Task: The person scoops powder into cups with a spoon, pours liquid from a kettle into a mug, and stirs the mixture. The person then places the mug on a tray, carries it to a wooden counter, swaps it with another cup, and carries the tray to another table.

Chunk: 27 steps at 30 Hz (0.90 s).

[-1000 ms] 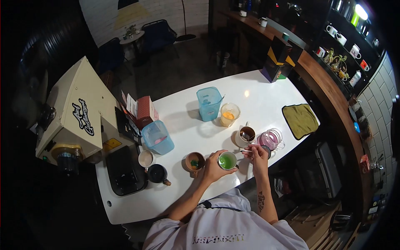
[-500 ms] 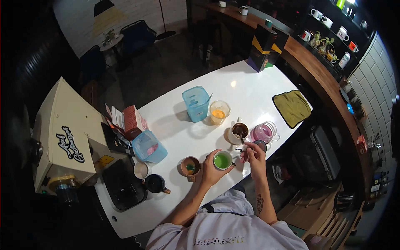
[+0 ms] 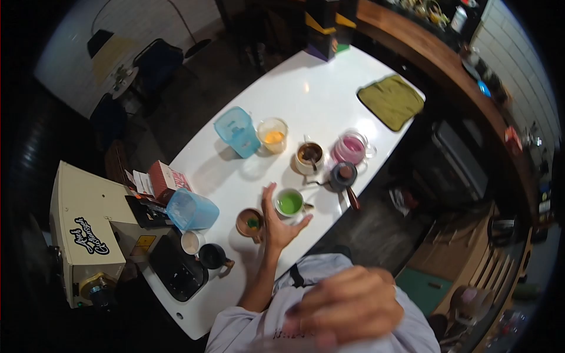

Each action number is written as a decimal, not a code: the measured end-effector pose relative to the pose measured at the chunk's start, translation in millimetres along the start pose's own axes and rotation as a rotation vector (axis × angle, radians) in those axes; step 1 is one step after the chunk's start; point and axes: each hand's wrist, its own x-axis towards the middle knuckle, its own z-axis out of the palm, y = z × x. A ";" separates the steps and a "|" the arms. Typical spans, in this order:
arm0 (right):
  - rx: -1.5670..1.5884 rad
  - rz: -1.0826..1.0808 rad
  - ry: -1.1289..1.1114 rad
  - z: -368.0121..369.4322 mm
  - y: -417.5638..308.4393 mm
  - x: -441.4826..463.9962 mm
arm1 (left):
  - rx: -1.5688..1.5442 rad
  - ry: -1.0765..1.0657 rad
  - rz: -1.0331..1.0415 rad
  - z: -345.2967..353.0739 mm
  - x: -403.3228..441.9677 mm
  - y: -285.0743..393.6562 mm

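A cup of green liquid [image 3: 289, 203] stands on the white table with a spoon handle or cup handle at its right side. My left hand [image 3: 279, 230] is around its near left side, thumb and fingers spread; whether it touches the cup is hard to see. My right hand [image 3: 353, 306] is raised close to the camera before my shirt, smeared by motion. Beyond the green cup, a white mug [image 3: 309, 157] of brown contents holds a spoon [image 3: 313, 165]. A small dark gooseneck kettle [image 3: 342, 176] with a wooden handle is to its right. Left of my left hand sits a brown cup [image 3: 249, 222].
A pink-filled glass jug [image 3: 351, 148], a cup with orange contents [image 3: 272, 135] and a blue container [image 3: 238, 134] stand farther back. Another blue container [image 3: 193, 210], a black mug [image 3: 212, 256] and a beige machine [image 3: 88, 229] are left. A green cloth [image 3: 391, 101] lies far right.
My right hand has left the spoon in the brown-filled mug and come up toward the camera. My left fingers have loosened from around the green cup. The view has shifted.
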 end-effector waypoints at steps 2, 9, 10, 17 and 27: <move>-0.061 -0.326 0.080 3.8 -8.8 8.5 | 0.039 0.045 0.062 -3.2 -0.4 19.4; -0.224 -0.364 0.436 11.9 -99.5 -22.6 | -0.445 0.225 0.273 49.2 -34.1 82.6; -0.259 -0.351 0.481 11.9 -115.9 -31.3 | -0.485 0.212 0.306 61.9 -41.0 95.2; -0.719 -0.440 0.751 16.2 -218.3 -101.8 | -0.759 -0.441 0.296 163.5 -140.6 175.4; -1.285 -0.014 0.742 62.3 -398.2 -252.6 | -0.673 -1.792 -0.102 260.8 -383.7 240.7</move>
